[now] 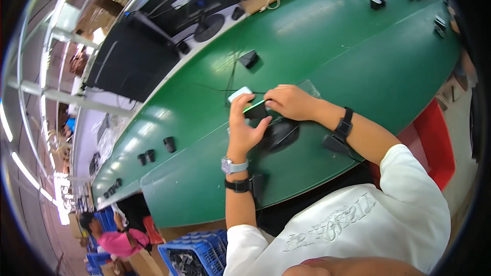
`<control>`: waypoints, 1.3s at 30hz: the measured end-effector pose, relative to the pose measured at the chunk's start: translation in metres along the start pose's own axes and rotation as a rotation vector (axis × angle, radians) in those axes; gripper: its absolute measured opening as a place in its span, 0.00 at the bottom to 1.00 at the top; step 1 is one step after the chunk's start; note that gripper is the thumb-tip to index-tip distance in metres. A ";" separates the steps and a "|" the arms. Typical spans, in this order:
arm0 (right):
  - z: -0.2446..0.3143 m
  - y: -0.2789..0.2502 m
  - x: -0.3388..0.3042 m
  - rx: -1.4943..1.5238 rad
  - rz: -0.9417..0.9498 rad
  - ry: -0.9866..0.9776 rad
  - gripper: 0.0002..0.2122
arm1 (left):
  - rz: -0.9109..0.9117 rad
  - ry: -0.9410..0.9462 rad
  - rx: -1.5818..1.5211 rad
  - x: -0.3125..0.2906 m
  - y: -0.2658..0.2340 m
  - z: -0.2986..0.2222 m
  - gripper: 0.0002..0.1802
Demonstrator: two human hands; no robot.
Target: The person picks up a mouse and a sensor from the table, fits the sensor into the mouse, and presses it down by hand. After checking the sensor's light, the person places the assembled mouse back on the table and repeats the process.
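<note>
My left hand (pixel 244 130) grips a small black box-shaped device (pixel 257 111) with a bright green strip along its upper edge, thumb on one side and fingers on the other. My right hand (pixel 292 103) is closed at the device's right end, its fingertips pinched on a thin black cable (pixel 260 93). The plug end, if there is one, is hidden by the fingers. Just beyond my left fingers lies a white, rounded flat object (pixel 240 94). Under my right wrist, a rounded black object (pixel 280 135) sits on the green table (pixel 204 184).
Farther back stands a black box-shaped unit (pixel 249 59). Small black units (pixel 169 144) sit to the left, others (pixel 377 2) at the far right. Monitors (pixel 192 0) line the back. A blue crate (pixel 197 251) and a red chair (pixel 434 143) flank me; a person in pink (pixel 120 244) is at lower left.
</note>
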State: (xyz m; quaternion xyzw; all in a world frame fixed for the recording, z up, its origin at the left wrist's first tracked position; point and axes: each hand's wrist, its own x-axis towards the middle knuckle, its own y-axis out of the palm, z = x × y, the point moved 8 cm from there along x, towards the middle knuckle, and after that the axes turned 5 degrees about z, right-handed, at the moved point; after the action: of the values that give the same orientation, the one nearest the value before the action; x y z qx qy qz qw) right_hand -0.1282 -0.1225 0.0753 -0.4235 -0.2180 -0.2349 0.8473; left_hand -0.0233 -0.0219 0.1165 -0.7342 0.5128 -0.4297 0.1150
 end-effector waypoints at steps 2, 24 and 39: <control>-0.018 -0.002 -0.009 0.007 -0.004 0.163 0.06 | 0.103 0.012 0.126 0.015 0.005 -0.027 0.35; -0.041 -0.024 -0.017 0.279 -0.136 0.249 0.10 | 0.225 -0.229 0.669 0.019 -0.025 0.081 0.38; -0.031 -0.023 -0.007 0.293 -0.113 0.167 0.10 | -0.019 -0.398 -0.810 0.001 0.027 0.066 0.27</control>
State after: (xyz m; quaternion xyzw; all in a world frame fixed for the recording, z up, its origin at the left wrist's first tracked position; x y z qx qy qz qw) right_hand -0.1422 -0.1590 0.0682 -0.2616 -0.2022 -0.2821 0.9006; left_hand 0.0080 -0.0530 0.0607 -0.7932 0.6007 -0.0456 -0.0894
